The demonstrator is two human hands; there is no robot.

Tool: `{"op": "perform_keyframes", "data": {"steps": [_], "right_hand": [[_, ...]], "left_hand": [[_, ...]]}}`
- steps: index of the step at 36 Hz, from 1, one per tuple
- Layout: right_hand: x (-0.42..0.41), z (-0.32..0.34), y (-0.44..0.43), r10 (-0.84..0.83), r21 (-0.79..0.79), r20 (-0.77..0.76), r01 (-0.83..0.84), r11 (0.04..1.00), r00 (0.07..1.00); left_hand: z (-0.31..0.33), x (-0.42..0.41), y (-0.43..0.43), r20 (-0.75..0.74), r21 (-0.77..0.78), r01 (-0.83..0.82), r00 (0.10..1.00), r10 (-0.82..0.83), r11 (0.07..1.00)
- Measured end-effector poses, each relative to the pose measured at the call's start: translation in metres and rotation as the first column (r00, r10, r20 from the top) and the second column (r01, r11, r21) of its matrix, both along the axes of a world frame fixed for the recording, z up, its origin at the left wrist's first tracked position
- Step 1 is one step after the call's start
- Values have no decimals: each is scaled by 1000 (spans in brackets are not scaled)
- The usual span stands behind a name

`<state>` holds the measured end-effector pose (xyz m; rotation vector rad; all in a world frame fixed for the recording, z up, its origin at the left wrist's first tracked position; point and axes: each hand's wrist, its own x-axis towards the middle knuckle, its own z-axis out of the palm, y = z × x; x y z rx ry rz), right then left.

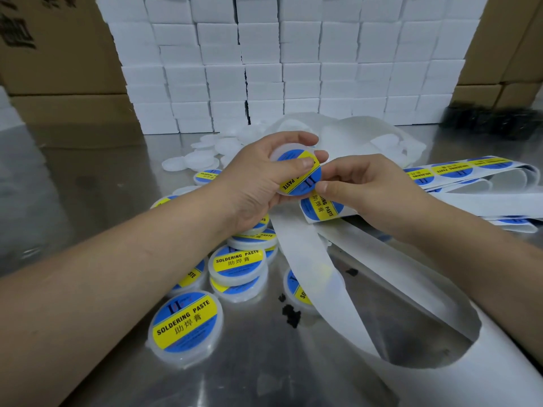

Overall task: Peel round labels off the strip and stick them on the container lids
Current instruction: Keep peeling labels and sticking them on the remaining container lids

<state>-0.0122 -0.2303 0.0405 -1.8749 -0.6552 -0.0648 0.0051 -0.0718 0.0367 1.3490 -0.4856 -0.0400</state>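
My left hand [258, 183] grips a white round lid [296, 174] above the table, its thumb pressing on the blue and yellow label stuck to the lid's top. My right hand [367, 189] pinches the label strip [323, 207] just below the lid, next to a round label that sits on the strip. More of the strip with labels [458, 171] lies to the right. Empty white backing paper [317, 277] trails toward me.
Several labelled lids [185, 324] lie piled on the steel table [73, 183] under my left forearm. Unlabelled white lids [199, 160] and a plastic bag [352, 136] sit behind my hands. Stacked white boxes [279, 69] and cardboard cartons [58, 54] wall off the back.
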Motion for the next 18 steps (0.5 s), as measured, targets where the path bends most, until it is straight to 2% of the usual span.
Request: {"op": "perform_keyframes", "data": {"steps": [18], "right_hand": [[3,-3,1,-16,5,4,16,1000,1000]], "left_hand": [[-2,-1,0,35,56,-23,999,21,998]]}}
